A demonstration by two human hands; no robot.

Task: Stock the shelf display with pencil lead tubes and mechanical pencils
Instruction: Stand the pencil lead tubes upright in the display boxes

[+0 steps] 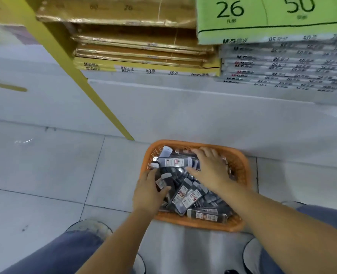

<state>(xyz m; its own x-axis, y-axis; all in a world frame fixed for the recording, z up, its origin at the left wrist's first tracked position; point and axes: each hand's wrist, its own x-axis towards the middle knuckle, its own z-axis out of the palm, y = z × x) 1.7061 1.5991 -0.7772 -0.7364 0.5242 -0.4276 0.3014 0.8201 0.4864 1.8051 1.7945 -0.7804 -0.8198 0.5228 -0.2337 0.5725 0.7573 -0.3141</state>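
Observation:
An orange plastic basket [237, 161] stands on the tiled floor in front of me, full of several dark pencil lead tubes [185, 196] with white caps and red-and-white labels. My left hand [149, 191] reaches into the basket's left side and its thumb and fingers pinch one lead tube [162, 182]. My right hand [208, 167] is over the far part of the basket, fingers and thumb closing round a small bundle of tubes [174, 162] lifted a little above the pile.
A low shelf above the basket holds stacked gold and yellow paper packs [144, 50] and grey and green packs [282, 62]. A yellow shelf post [96, 99] slants down to the floor left of the basket. My knees and shoes frame the bottom.

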